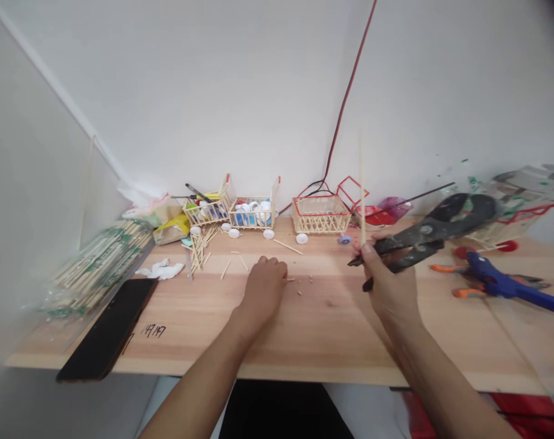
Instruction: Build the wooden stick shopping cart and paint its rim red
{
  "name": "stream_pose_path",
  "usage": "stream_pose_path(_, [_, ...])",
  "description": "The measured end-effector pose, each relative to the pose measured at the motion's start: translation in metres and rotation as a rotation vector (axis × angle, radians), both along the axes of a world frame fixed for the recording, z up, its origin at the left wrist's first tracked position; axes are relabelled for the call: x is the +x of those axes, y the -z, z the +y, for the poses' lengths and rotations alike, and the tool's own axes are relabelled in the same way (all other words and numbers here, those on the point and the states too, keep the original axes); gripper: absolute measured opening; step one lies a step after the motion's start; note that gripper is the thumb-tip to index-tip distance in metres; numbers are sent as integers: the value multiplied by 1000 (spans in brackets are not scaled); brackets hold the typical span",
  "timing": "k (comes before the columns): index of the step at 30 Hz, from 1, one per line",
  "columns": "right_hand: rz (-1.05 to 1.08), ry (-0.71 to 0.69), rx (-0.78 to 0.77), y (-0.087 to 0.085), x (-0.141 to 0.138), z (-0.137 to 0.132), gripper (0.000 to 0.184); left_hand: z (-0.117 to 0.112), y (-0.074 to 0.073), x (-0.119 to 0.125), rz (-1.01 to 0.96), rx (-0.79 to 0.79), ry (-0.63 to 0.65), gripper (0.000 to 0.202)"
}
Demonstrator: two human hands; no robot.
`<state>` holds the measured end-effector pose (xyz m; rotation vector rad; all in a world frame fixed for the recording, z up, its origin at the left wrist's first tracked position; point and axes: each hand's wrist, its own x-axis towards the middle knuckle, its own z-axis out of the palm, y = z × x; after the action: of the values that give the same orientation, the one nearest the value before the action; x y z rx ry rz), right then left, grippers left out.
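Note:
My left hand rests low over the middle of the table with its fingers curled together. A short bit of wooden stick shows right at its fingertips; whether it is gripped I cannot tell. My right hand is raised to the right, closed round worn black hand cutters. Between its thumb and fingers the same hand also pinches a long thin wooden stick, standing nearly upright. Tiny cut pieces lie on the wood between the two hands.
Along the wall stand small stick-built carts, one with a red rim, another holding white and blue items. Cut sticks and bagged sticks lie left, beside a black board. A blue glue gun and orange-handled pliers lie right.

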<state>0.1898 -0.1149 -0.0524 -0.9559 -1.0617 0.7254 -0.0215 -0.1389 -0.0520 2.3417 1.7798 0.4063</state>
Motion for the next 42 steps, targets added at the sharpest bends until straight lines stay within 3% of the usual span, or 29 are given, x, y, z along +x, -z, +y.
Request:
stream_pose_path(7, [-131,-179,-163,4,-21,-9,31,4,-11,-24,-29,7,-47,15])
stream_pose_path(9, [-179,-267,-191,7,-26,-9,31,7,-16,-22,-210,76,-61,9])
stream_pose_path(10, [-191,-308,-204,8,-28,-9,32,8,-18,-19,-354,95,-60,18])
stream_pose_path(13, [-243,-415,-198,11,-34,-11,27,9,-22,-7,-841,-27,-69,36])
stream_pose_path(15, [-260,-480,-174,12,-37,-13,23,9,-20,0,-1049,-126,-67,39])
stream_pose_path(23, [-253,-579,-211,14,-43,-16,21,7,-7,6,-1412,-352,-147,42])
stream_pose_path(27, [-263,-556,-195,13,-42,-14,22,7,-5,8,-1372,-445,-108,41])
stream_pose_path(31, [-278,-565,-178,13,-42,-14,20,8,-2,8,-1209,-373,-100,43])
stream_pose_path(35, [-306,-560,-196,17,-40,-15,23,3,-7,10,-1167,-300,-100,43])
stream_pose_path(42, [-367,-613,-189,17,-38,-16,28,4,-5,5,-1457,-467,-80,40])
